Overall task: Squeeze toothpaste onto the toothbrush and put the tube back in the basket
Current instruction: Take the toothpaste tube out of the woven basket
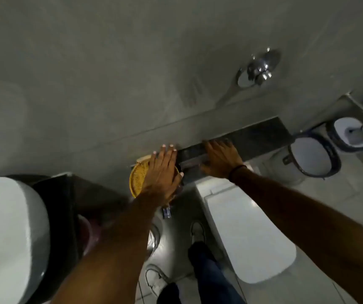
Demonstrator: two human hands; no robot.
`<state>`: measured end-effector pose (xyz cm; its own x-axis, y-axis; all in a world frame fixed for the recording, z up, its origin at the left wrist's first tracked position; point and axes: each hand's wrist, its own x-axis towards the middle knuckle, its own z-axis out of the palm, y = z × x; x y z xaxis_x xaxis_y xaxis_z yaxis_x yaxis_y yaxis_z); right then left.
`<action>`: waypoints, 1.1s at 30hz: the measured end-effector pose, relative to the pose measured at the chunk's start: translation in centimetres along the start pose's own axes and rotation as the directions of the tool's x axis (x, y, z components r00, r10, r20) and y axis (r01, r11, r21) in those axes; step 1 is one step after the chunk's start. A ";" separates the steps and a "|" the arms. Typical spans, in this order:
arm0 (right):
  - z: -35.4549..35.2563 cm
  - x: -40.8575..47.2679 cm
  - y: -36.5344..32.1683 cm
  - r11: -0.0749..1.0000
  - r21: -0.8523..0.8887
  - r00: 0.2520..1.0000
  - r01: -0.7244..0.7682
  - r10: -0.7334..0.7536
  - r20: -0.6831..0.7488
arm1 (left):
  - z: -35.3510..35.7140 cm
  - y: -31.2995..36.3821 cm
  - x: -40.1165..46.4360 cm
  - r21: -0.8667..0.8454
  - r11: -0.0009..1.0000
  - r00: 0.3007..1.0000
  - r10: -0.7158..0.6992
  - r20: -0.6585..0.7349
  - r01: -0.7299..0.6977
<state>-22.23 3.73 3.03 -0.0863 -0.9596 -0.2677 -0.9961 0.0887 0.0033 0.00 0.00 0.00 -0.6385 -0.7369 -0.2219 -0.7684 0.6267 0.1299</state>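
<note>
A yellow woven basket sits on a dark ledge against the grey wall. My left hand lies flat over the basket with its fingers stretched toward the wall, hiding most of what is inside. A small bluish, clear end of something pokes out below my left wrist; I cannot tell whether it is the tube or the toothbrush. My right hand rests palm-down on the ledge just right of the basket, fingers spread, with nothing in it.
A white toilet stands below the ledge, a white washbasin at the left. Two buckets sit on the floor at right. A chrome tap fitting juts from the wall. My shoes are on the floor.
</note>
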 end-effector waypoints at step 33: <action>2.1 2.3 -0.6 -0.297 0.795 0.788 -0.529 0.175 0.590 | 0.5 0.2 -0.4 -0.949 -0.062 0.819 -0.489 0.299 0.309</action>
<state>-21.82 2.01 0.38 -0.2298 -0.5836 -0.7789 0.3582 0.6934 -0.6252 0.13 0.59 -0.39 -0.1343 -0.8345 -0.5344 -0.1906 -0.5075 0.8403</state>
